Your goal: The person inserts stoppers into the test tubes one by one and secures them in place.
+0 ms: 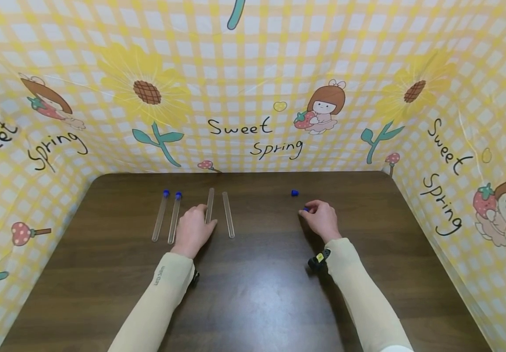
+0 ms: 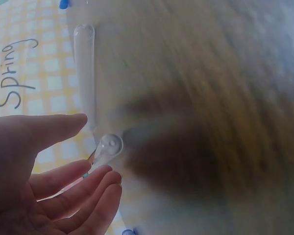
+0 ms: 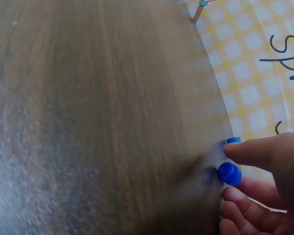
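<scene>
My left hand (image 1: 192, 231) is over a clear, uncapped test tube (image 1: 210, 205), thumb and fingers spread to its two sides. In the left wrist view the rounded end of this tube (image 2: 111, 144) shows between thumb and fingers, with a gap to the thumb. A second uncapped test tube (image 1: 228, 215) lies just right of it. My right hand (image 1: 321, 219) pinches a small blue cap (image 3: 229, 174) between thumb and index finger, low over the table. Another blue cap (image 1: 295, 193) lies slightly beyond that hand, partly behind the thumb in the right wrist view.
Left of my left hand lie two test tubes with blue caps, the outer capped tube (image 1: 160, 216) and the inner capped tube (image 1: 174, 218). All lie on a brown wooden table (image 1: 253, 293). A yellow checked cloth (image 1: 244, 98) walls its back and sides.
</scene>
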`<state>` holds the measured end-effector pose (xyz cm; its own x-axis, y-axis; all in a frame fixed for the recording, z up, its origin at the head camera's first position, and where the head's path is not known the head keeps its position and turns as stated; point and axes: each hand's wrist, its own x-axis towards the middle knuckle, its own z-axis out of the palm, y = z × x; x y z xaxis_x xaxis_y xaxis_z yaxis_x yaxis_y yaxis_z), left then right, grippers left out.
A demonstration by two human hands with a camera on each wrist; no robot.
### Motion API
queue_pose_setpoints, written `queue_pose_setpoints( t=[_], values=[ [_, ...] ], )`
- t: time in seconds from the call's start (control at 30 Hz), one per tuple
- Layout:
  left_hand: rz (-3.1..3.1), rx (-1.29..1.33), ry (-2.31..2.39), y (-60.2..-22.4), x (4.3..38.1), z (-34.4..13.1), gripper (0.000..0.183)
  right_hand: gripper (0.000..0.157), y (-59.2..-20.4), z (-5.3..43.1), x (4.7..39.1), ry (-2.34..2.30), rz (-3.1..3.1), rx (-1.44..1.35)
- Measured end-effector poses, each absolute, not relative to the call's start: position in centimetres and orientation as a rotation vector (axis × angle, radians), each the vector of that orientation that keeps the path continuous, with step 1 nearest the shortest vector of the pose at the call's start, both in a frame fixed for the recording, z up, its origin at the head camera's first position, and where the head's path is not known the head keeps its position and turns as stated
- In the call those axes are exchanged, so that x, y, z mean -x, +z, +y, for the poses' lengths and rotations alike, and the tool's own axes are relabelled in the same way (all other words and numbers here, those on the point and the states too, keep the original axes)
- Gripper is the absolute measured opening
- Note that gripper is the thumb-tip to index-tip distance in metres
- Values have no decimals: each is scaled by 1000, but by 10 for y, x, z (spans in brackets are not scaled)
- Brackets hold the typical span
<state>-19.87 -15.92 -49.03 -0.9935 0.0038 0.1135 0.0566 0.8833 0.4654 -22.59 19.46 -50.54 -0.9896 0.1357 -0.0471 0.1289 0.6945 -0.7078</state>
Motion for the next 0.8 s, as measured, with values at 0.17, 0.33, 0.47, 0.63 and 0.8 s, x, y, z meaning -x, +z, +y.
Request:
queue_pose_setpoints(
  t=[0.17, 0.33, 0.47, 0.63, 0.8],
  values=[
    [-2949, 26, -748, -492, 202, -154, 51, 32, -507, 195, 226, 1182, -2889, 191],
    [-2947, -19, -782, -495, 206, -151, 50, 29, -507, 193, 226, 1173, -2898, 175],
    [-2943, -57, -816, -495, 209, -149, 47, 27, -507, 192, 225, 1159, -2900, 160],
    [-2956, -73, -854, -494, 210, -149, 45, 24, -507, 191, 225, 1156, -2900, 162],
    [-2982, -112, -878, -492, 211, -149, 45, 23, -507, 191, 226, 1143, -2905, 161]
  ],
)
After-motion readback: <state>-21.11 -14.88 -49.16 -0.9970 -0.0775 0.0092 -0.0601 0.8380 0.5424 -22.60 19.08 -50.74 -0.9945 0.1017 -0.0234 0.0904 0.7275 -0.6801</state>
